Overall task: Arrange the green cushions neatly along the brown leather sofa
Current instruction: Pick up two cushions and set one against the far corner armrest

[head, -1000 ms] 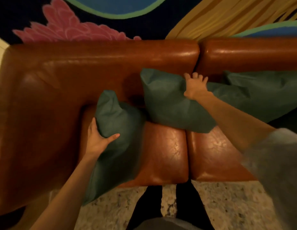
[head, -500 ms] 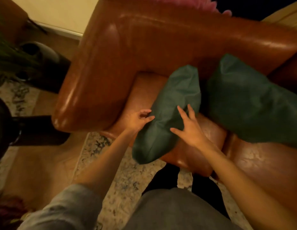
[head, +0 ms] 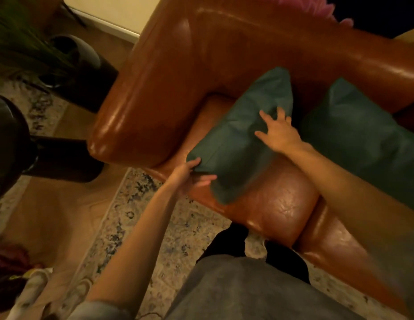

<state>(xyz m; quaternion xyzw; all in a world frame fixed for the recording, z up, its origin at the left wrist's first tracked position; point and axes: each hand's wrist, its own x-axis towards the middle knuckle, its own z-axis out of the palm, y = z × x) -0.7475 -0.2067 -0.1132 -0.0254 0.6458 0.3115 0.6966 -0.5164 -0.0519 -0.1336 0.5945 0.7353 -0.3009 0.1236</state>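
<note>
A green cushion (head: 245, 132) leans on the left end seat of the brown leather sofa (head: 201, 65), close to the armrest. My left hand (head: 191, 175) grips its lower front corner, fingers curled under the edge. My right hand (head: 278, 130) lies flat on the cushion's upper right side with the fingers spread. A second green cushion (head: 363, 139) rests against the sofa back to the right, partly behind my right forearm.
A dark round side table (head: 11, 139) stands left of the armrest, with a potted plant (head: 39, 49) behind it. A patterned rug (head: 141, 227) lies in front of the sofa. A light shoe (head: 32, 289) is at the lower left.
My left hand slid from the cushion's side down to its front corner. My right hand moved up the cushion's face, and the cushion now lies wider toward the sofa back.
</note>
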